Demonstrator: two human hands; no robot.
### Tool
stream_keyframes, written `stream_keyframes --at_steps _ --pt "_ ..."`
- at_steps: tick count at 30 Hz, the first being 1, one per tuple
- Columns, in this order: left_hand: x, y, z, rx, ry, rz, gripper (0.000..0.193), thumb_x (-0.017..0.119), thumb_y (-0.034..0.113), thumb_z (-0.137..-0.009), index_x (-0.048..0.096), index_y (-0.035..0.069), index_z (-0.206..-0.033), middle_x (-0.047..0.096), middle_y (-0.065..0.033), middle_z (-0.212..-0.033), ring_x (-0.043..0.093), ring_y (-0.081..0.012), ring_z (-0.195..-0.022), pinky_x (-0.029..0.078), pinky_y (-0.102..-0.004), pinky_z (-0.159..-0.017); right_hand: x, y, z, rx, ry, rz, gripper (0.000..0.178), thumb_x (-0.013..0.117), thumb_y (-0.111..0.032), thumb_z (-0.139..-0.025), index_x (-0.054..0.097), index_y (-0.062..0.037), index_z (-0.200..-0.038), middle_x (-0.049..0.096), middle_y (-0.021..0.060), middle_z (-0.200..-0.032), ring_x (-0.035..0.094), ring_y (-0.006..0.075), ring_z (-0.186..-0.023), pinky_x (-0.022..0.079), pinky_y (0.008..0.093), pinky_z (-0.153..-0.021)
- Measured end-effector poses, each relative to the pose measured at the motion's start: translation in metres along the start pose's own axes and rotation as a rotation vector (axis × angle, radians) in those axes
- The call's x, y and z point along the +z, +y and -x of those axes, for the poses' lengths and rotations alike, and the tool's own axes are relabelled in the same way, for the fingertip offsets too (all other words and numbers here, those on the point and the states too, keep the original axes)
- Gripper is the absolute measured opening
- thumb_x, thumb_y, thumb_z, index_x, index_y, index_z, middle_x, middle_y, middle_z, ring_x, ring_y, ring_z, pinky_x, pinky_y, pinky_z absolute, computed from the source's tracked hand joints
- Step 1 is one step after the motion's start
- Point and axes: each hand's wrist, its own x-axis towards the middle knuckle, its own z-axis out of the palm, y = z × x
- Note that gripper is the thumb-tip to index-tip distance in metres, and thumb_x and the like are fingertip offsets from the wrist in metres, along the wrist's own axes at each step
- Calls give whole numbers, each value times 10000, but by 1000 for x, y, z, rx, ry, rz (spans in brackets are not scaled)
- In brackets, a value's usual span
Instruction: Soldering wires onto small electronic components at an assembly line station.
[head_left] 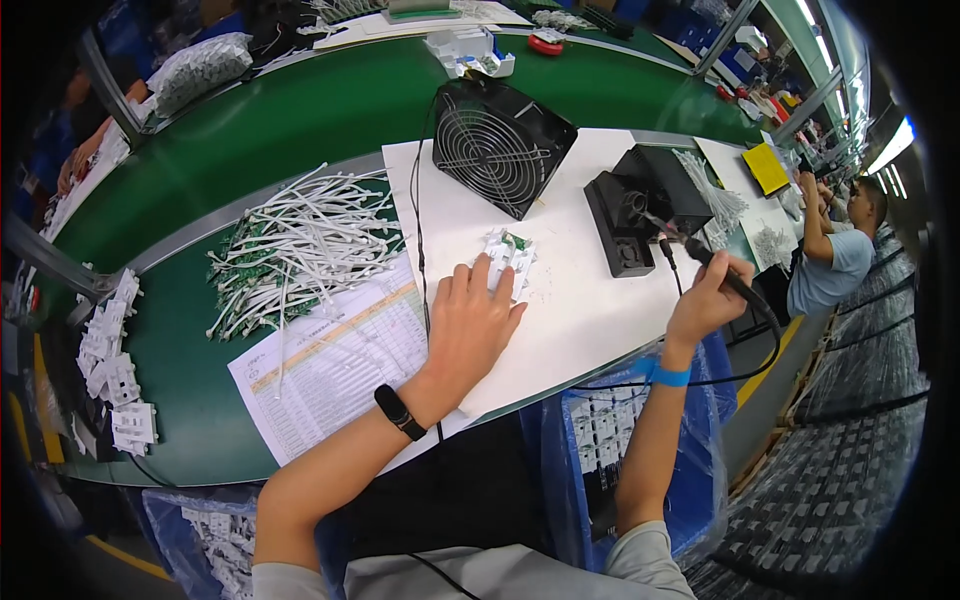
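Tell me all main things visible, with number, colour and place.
fan: one, black, upper middle
soldering iron: one, black, right side
box: one, black, beside fan
wires: many, white, left of centre
paper: at least one, white, beside wires
plastic parts: several, white, centre and far left
bench: one, green, under wires
bins: two, blue, below bench
co-worker: at least one, blue shirt, right
left hand: one, black wristband, touching plastic part
right hand: one, blue wristband, holding iron

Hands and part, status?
Left hand on white plastic part. Right hand gripping soldering iron, tip at black stand. Fan beyond part, not between hands.
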Motion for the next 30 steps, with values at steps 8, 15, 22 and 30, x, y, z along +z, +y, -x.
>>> stream_keyframes --at_steps 8,15,22,30 --pt "6 -6 1 -21 30 201 383 740 198 -874 698 20 -1211 565 -214 -1324 544 -364 -1095 496 -437 -948 43 42 -16 -69 -241 201 183 652 -136 -1001 579 -11 -889 548 15 -700 497 77 -632 409 285 -559" --pt "-81 -15 14 14 -24 405 378 734 201 -877 714 10 -1203 593 -268 -1330 563 -417 -1063 491 -452 -985 63 71 -2 -126 -332 158 192 659 -190 -1014 626 -9 -960 640 64 -854 583 130 -799 485 317 -752" --pt "-182 -147 -2 -87 267 43 376 785 260 -838 751 76 -1164 666 -203 -1269 624 -374 -1101 509 -451 -960 49 80 -10 106 -383 229 266 684 -252 -1006 670 12 -1030 628 36 -735 521 91 -645 408 271 -579" --pt "-180 -343 -7 -331 314 -272 328 767 214 -805 754 -18 -1037 719 -196 -1108 637 -388 -982 525 -465 -890 53 67 -17 261 -531 139 191 671 -191 -1006 667 -4 -1049 577 11 -671 476 44 -554 315 230 -469"
